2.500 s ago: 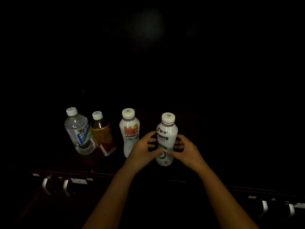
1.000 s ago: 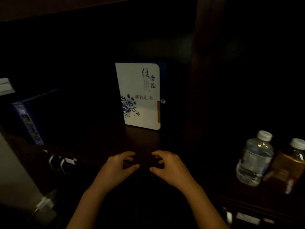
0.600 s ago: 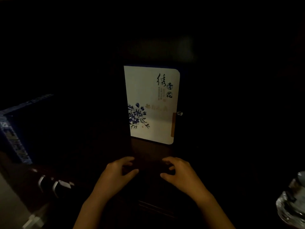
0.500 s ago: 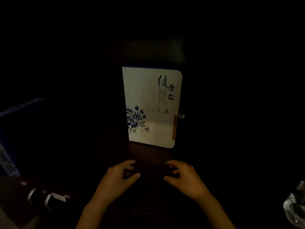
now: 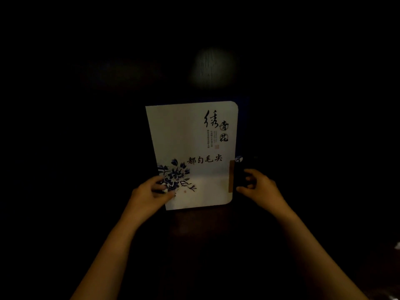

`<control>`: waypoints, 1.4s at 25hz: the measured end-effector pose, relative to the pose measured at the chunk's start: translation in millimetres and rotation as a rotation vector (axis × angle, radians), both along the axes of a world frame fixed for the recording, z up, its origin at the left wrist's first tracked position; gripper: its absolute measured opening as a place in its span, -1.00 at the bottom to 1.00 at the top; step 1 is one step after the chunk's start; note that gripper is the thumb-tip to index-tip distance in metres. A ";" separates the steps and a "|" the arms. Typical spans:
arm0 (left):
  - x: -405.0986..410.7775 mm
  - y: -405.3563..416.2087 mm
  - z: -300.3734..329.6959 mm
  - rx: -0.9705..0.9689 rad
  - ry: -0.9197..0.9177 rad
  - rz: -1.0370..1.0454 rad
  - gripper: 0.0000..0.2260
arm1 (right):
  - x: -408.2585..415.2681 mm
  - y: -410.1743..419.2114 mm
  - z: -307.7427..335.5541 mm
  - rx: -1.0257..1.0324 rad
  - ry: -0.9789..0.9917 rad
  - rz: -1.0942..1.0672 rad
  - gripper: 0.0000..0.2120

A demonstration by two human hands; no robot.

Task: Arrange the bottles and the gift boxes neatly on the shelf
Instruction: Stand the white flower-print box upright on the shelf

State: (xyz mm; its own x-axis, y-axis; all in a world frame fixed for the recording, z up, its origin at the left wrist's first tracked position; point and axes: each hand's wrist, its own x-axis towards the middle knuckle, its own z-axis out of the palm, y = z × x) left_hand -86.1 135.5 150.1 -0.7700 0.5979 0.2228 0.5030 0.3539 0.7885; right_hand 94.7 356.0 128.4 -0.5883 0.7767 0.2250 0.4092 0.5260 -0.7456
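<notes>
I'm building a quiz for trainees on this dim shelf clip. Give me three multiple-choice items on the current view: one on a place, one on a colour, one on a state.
1. Where is the left hand on the gift box?
A. top edge
B. lower left corner
C. not near it

2. What colour are the flowers printed on the box front?
A. red
B. green
C. blue

3. How does the box stand?
A. upright, front toward the camera
B. flat on its back
C. upside down

Answers:
1. B, its fingers overlap the lower left corner by the flower print.
2. C, the petals show dark blue on the white front.
3. A, the front faces the camera with the writing the right way up, while the right hand is at the lower right edge.
</notes>
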 end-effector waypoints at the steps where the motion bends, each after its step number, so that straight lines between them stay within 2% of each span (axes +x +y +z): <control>1: -10.6 5.2 10.9 0.021 0.014 0.008 -0.45 | -5.8 5.7 7.8 0.006 0.008 -0.037 -0.31; 4: -37.2 23.8 36.0 0.067 0.039 0.058 -0.40 | -23.4 23.6 27.5 0.041 0.031 -0.101 -0.26; 6: -46.8 36.7 47.3 0.116 0.001 0.096 -0.44 | -34.8 32.7 36.8 0.057 0.042 -0.107 -0.22; 9: -54.6 50.3 54.0 0.201 0.059 0.256 -0.50 | -50.4 43.3 46.0 -0.044 0.131 -0.103 -0.14; 12: -64.2 56.0 57.6 0.265 0.105 0.383 -0.45 | -57.9 57.0 45.0 -0.125 0.279 -0.130 -0.17; 18: -66.6 88.1 48.4 0.316 0.027 0.230 -0.37 | -79.4 70.8 37.5 -0.287 0.311 -0.045 -0.30; 23: -64.8 94.4 33.7 0.355 0.080 0.315 -0.39 | -83.1 70.1 22.1 -0.291 0.412 -0.094 -0.25; 28: -57.1 85.5 36.2 0.346 0.123 0.285 -0.41 | -76.5 65.8 20.5 -0.346 0.427 -0.080 -0.20; 32: -44.7 71.4 41.4 0.375 0.096 0.256 -0.45 | -62.0 49.7 26.1 -0.272 0.469 -0.120 -0.22; 35: -31.3 53.9 39.9 0.385 0.143 0.227 -0.47 | -49.7 31.2 28.1 -0.215 0.432 -0.181 -0.23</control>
